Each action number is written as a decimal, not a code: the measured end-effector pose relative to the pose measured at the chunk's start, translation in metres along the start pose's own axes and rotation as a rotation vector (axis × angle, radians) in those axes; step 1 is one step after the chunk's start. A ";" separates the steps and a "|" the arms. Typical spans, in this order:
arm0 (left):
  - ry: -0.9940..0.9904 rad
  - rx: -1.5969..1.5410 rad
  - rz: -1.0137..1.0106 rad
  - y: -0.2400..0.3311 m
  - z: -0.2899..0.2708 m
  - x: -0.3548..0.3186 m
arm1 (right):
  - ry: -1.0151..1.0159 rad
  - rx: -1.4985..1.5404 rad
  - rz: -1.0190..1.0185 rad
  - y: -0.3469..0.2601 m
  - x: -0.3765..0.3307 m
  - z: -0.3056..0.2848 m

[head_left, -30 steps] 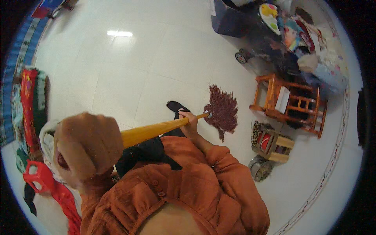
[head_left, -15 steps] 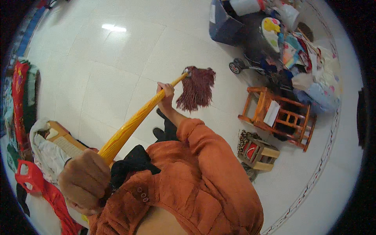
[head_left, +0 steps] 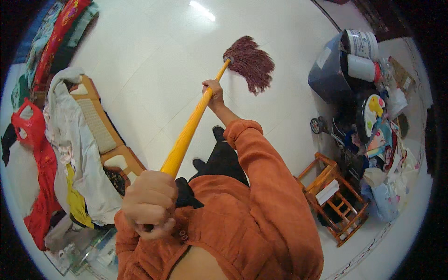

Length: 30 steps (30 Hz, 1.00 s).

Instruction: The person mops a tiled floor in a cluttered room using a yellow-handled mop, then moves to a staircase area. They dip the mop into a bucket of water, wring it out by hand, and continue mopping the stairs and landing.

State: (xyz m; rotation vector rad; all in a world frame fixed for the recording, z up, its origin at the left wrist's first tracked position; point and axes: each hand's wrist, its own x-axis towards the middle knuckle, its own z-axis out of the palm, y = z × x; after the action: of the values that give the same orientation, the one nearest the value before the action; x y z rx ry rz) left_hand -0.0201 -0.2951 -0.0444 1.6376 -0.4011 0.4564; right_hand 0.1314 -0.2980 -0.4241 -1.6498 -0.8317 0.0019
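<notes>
A mop with a yellow handle [head_left: 190, 133] and a dark red string head [head_left: 252, 64] reaches away from me over the pale tiled floor. My left hand [head_left: 149, 201] is wrapped in a fist round the upper end of the handle, close to my chest. Farther down, my right hand [head_left: 213, 92] grips the same handle near the mop head, its arm in a rolled orange sleeve. The strings fan out to the right; whether they press on the floor I cannot tell. Below the handle show my dark trousers and shoes.
On the left stands a tan padded chair [head_left: 100, 126] with a white cloth over it, beside a red plastic stool [head_left: 29, 122]. To the right are a dark bin [head_left: 326, 70] holding white tubs, a wheeled cart heaped with clothes, and a wooden chair [head_left: 326, 184].
The view has turned, with the left-hand furniture farther in and the bin farther right. The mop head has swung up in view, its strings now spreading rightward. Both hands keep their grip.
</notes>
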 end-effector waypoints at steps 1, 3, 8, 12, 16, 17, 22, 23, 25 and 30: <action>0.046 0.042 -0.024 0.008 0.003 -0.007 | -0.055 0.030 0.012 -0.008 -0.005 0.006; 0.206 0.097 -0.065 0.027 0.008 -0.025 | -0.134 0.049 -0.049 -0.027 -0.021 0.023; 0.643 0.274 -0.116 0.114 0.005 -0.116 | -0.373 0.050 -0.144 -0.111 -0.087 0.077; 0.784 0.351 0.064 0.185 -0.014 -0.201 | -0.532 0.172 -0.202 -0.192 -0.160 0.130; 1.162 0.623 -0.080 0.243 -0.002 -0.238 | -0.718 0.244 -0.137 -0.247 -0.236 0.148; 1.224 0.679 -0.078 0.257 -0.003 -0.254 | -0.771 0.258 -0.153 -0.269 -0.250 0.147; 1.325 0.668 -0.088 0.317 -0.002 -0.308 | -1.133 0.243 -0.159 -0.318 -0.329 0.156; 1.404 0.837 -0.113 0.322 0.001 -0.313 | -1.231 0.271 -0.199 -0.325 -0.339 0.158; 1.352 0.772 -0.083 0.327 0.000 -0.325 | -1.310 0.407 -0.257 -0.333 -0.344 0.152; 1.057 0.410 -0.101 0.354 0.016 -0.361 | -1.625 0.499 -0.408 -0.328 -0.330 0.143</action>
State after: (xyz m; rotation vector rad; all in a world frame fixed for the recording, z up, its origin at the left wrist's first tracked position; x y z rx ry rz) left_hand -0.5094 -0.3525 0.0698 1.5436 0.5962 1.2860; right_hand -0.3437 -0.3394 -0.3238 -0.6952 -2.1044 1.2802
